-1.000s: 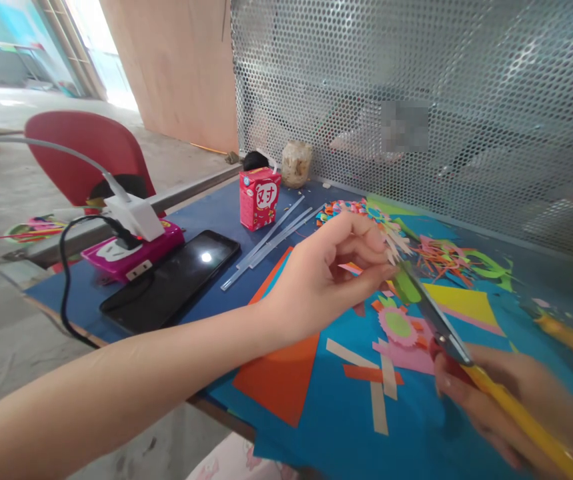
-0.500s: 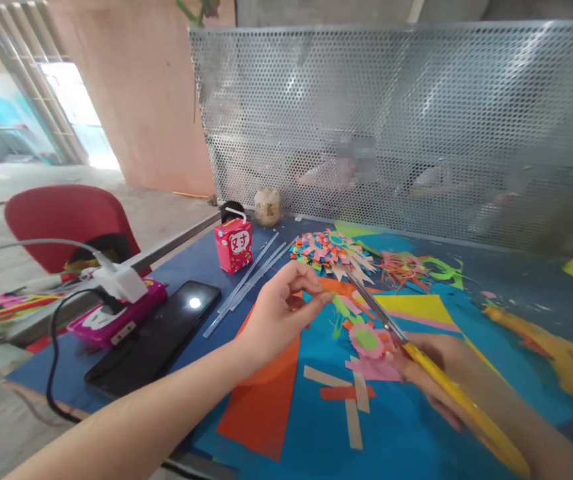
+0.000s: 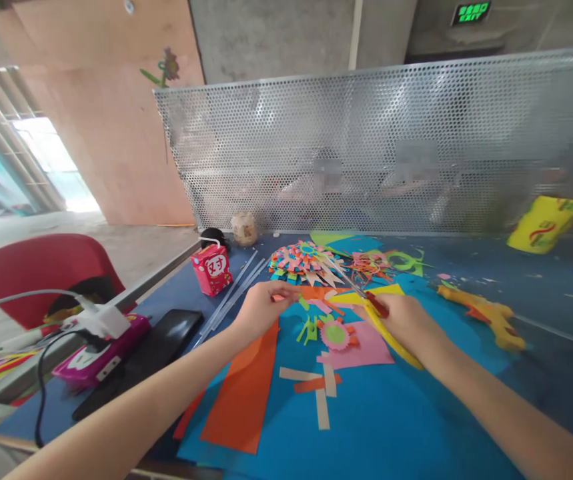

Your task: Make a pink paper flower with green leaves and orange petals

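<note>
My right hand (image 3: 402, 319) is closed around the yellow handles of a pair of scissors (image 3: 372, 309), whose blades point away toward a pile of coloured paper scraps (image 3: 303, 259). My left hand (image 3: 262, 308) rests low over the blue sheet (image 3: 391, 413), fingers pinched on a small pink paper bit (image 3: 279, 298). Between the hands lie green snippets (image 3: 308, 329) and a pink fringed paper flower with a green centre (image 3: 335, 333) on a pink sheet (image 3: 366, 348).
An orange sheet (image 3: 243, 393) lies by my left forearm. A phone (image 3: 141, 360), a pink power strip with a white charger (image 3: 97, 340), a pink drink carton (image 3: 211, 269), clear sticks (image 3: 233, 293), a yellow glue gun (image 3: 483, 313) and a perforated metal screen (image 3: 366, 140) surround the work.
The view has tilted up and pulled back. My left hand has dropped from beside the blades to the sheet, and the scissors have moved away from it toward the scrap pile.
</note>
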Tool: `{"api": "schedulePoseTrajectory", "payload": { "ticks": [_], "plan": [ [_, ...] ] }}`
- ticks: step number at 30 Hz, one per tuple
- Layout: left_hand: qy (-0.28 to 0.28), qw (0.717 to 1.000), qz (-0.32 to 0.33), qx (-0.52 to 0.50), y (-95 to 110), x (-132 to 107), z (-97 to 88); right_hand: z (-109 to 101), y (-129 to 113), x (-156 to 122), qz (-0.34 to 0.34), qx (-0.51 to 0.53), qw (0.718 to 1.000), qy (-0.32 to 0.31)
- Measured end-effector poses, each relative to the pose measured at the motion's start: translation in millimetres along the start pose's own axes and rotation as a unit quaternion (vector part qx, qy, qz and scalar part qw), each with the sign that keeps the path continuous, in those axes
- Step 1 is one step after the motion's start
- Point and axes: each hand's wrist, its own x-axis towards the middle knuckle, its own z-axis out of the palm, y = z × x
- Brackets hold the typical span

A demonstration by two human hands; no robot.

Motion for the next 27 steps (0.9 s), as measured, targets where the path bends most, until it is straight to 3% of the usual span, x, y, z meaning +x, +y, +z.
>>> {"api": "schedulePoseTrajectory", "payload": {
  "ticks": [10,18,22,27],
  "plan": [
    [-0.108,0.988,0.087,0.072,20,79,53.9,6,14,16,-0.010,-0.002,1.000,0.016],
    [-0.119,0.978,0.145,0.088,14,96,83.0,4,24,24,0.004,-0.021,0.999,0.028],
    [-0.092,0.978,0.161,0.090,20,94,79.9,-1,20,18,-0.003,-0.024,1.000,0.019],
    [-0.071,0.982,0.131,0.120,28,65,47.1,-1,16,15,-0.002,-0.031,0.999,0.014]
  ]
}}
